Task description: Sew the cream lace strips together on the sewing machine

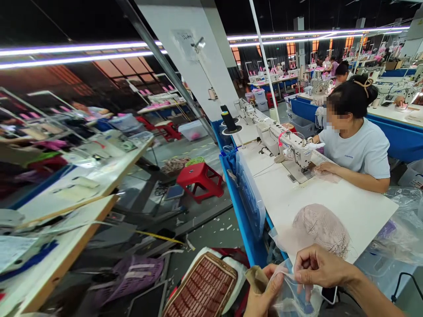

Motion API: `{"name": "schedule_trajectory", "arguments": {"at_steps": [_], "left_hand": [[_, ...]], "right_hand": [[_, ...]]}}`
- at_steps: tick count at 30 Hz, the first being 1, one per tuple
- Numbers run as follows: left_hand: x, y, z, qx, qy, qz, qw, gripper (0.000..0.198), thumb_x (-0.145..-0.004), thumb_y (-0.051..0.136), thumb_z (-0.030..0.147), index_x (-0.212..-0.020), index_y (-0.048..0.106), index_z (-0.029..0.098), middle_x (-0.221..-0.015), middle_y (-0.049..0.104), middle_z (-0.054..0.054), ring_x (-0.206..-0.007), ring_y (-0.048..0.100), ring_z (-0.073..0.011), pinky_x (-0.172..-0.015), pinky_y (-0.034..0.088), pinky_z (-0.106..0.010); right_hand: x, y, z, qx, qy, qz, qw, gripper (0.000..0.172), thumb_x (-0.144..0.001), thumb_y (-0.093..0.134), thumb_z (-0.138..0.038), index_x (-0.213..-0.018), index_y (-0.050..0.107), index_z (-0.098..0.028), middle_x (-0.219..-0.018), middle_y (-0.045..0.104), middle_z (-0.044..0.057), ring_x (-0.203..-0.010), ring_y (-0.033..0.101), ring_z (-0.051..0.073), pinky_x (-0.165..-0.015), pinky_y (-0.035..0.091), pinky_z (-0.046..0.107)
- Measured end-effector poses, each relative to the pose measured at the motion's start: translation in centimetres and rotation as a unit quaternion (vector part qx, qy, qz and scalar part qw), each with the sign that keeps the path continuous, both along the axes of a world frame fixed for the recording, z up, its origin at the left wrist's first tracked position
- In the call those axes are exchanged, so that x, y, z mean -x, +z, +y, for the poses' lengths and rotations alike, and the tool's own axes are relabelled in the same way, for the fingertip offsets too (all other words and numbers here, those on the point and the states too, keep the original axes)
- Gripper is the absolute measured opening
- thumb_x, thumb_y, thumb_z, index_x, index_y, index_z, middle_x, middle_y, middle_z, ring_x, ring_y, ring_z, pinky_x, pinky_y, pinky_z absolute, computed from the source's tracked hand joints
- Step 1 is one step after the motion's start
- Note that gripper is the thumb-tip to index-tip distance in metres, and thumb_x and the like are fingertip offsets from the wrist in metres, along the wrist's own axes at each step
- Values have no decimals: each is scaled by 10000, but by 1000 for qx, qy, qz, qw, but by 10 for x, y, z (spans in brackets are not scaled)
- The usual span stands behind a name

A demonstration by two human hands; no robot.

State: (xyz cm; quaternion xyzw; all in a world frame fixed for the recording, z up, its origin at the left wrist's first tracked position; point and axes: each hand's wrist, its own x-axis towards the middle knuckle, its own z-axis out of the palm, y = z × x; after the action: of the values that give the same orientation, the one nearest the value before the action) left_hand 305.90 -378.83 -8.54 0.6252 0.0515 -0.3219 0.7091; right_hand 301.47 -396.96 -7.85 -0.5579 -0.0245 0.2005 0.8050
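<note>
At the lower right, my left hand (262, 293) is closed with its thumb pressed on a thin, see-through piece of material (287, 293). A folded khaki piece (257, 278) also sits in that hand. My right hand (322, 266) pinches the upper edge of the same see-through material between thumb and fingers. Whether it is mesh or plastic I cannot tell. Just beyond my hands, a rounded, pale pink lace piece (320, 224) lies on the corner of the white sewing table (280, 198), with sheer fabric (291, 240) spread beside it.
Across the table a co-worker (358, 136) sits at a sewing machine (291, 147). A red stool (200, 180) stands on the floor, and a seat with a woven brown cover (203, 286) is close by. Another worktable (76, 246) runs along the left. Clear plastic bags (396, 224) lie right.
</note>
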Motion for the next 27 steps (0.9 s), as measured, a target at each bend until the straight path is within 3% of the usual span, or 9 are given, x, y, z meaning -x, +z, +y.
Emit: {"name": "schedule_trajectory", "arguments": {"at_steps": [12, 22, 27], "left_hand": [[6, 12, -6, 4, -34, 9, 999, 588, -444, 854, 606, -564, 537, 124, -449, 380, 68, -437, 272, -33, -445, 192, -172], [15, 9, -4, -12, 7, 28, 1000, 539, -429, 890, 533, -648, 642, 106, -497, 539, 6, -452, 411, -71, -454, 286, -186], [19, 5, -9, -41, 19, 19, 999, 569, -422, 878, 568, -641, 642, 99, -475, 489, 22, -444, 384, -57, -452, 259, -173]], "right_hand": [[6, -5, -10, -21, -28, 5, 999, 515, -700, 717, -616, -760, 552, -132, -663, 651, 11, -446, 554, 72, -523, 433, 212], [9, -20, -12, -77, -15, -2, 997, 515, -672, 749, -594, -814, 580, -129, -714, 658, 13, -512, 602, 100, -567, 442, 238], [16, -32, -16, -128, -10, -3, 992, 465, -663, 783, -532, -764, 607, -113, -660, 646, 10, -500, 588, 95, -570, 463, 243]]}}
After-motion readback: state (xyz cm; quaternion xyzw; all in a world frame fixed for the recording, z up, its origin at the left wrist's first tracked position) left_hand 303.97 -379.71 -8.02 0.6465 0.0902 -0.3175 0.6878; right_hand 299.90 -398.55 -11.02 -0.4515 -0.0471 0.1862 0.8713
